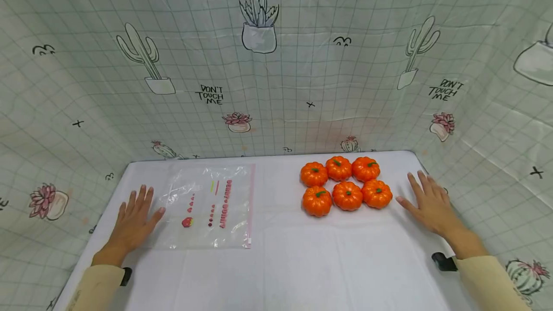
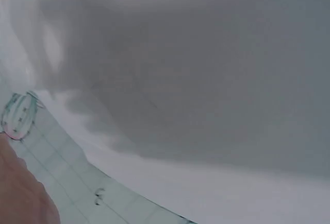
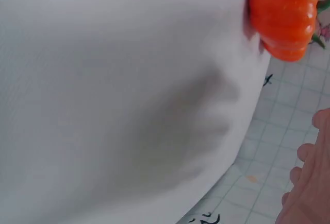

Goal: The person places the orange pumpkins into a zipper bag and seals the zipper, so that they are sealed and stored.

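Several small orange pumpkins with green stems stand in two rows on the right half of the white table. On the left half lies a flat clear zip bag with pink lettering and small printed shapes. My left hand is spread at the bag's left edge, palm down, holding nothing. To the right of the pumpkins, my right hand has its fingers straight and apart, with nothing in it. The right wrist view shows orange pumpkins near the fingers; the left wrist view shows mostly shadowed white cloth.
A white cloth covers the table. Behind it and on both sides hangs a checked curtain with drawn cacti. A dark wrist strap piece sits below the right hand, by the sleeve.
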Available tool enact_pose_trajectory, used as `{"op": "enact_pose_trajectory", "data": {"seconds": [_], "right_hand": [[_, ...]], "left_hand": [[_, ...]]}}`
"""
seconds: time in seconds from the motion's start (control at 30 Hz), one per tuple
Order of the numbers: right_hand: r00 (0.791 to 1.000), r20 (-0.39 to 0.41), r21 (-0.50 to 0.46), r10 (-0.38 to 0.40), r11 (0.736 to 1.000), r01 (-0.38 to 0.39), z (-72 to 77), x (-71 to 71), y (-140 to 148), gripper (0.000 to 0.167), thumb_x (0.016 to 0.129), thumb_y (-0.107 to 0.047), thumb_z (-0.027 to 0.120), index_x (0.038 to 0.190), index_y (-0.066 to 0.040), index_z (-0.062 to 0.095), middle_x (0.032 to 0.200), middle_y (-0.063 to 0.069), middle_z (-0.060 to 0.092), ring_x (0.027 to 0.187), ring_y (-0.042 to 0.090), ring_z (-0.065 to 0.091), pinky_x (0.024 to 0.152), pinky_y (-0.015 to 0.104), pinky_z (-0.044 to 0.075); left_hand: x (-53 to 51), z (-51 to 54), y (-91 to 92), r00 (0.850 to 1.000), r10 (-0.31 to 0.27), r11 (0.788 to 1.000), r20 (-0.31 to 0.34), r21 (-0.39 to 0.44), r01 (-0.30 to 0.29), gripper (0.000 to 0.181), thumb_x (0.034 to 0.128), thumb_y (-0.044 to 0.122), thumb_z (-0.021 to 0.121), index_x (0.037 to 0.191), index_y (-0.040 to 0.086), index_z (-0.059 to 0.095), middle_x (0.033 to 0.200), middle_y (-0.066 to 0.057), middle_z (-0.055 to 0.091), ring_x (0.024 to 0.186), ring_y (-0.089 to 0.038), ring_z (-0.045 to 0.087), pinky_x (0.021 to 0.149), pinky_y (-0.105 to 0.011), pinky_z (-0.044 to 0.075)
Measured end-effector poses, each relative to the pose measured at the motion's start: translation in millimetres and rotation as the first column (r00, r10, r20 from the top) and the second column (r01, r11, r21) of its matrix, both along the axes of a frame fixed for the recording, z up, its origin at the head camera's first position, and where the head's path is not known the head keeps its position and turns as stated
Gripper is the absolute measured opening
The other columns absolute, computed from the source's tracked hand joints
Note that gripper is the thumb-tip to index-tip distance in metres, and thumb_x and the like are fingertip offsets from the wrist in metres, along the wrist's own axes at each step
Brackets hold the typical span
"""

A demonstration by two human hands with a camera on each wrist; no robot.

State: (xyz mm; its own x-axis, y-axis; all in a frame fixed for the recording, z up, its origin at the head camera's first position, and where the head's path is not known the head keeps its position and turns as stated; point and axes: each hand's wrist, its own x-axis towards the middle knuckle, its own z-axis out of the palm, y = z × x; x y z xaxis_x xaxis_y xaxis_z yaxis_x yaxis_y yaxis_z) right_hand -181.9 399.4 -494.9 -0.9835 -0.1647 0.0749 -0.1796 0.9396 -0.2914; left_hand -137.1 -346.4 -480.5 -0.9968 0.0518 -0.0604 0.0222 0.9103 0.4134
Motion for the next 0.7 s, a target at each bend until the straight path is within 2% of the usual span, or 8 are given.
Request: {"op": "enact_pose_trajectory", "data": {"seconds": [0.17,0.47,0.7], "right_hand": [[0.999,-0.032,0.01,0.014,1.0,-0.013,3.4,-0.6,-13.5,0.091,0.105,-0.053,0.054,0.167,0.001,0.014,0.168,0.038,0.011,0.151,0.062,0.011,0.116,0.081,0.007],[0.991,-0.107,0.004,0.08,0.997,-0.08,9.3,0.9,-36.0,0.087,0.101,-0.038,0.065,0.166,-0.002,0.02,0.165,0.037,0.019,0.148,0.062,0.017,0.117,0.078,0.013],[0.989,-0.113,0.016,0.097,0.995,-0.096,13.4,1.5,-47.7,0.087,0.101,-0.041,0.067,0.165,-0.001,0.024,0.164,0.036,0.022,0.147,0.062,0.02,0.116,0.077,0.015]], "left_hand": [[-2.4,5.8,16.5,0.999,-0.034,0.999,-0.015,0.005,0.034,0.087,0.1087,0.043,0.05,0.166,-0.006,0.007,0.173,-0.03,-0.003,0.158,-0.054,-0.007,0.124,-0.069,-0.009],[-6.1,18.5,47.9,0.996,-0.083,0.995,-0.019,0.047,0.084,0.085,0.108,0.042,0.052,0.166,-0.005,0.011,0.173,-0.029,0.001,0.158,-0.053,-0.002,0.124,-0.07,-0.005],[-7.9,16.4,63.6,0.995,-0.101,0.994,-0.023,0.037,0.102,0.085,0.1073,0.043,0.053,0.167,-0.004,0.014,0.174,-0.026,0.004,0.159,-0.052,0.0,0.125,-0.069,-0.002]]}}
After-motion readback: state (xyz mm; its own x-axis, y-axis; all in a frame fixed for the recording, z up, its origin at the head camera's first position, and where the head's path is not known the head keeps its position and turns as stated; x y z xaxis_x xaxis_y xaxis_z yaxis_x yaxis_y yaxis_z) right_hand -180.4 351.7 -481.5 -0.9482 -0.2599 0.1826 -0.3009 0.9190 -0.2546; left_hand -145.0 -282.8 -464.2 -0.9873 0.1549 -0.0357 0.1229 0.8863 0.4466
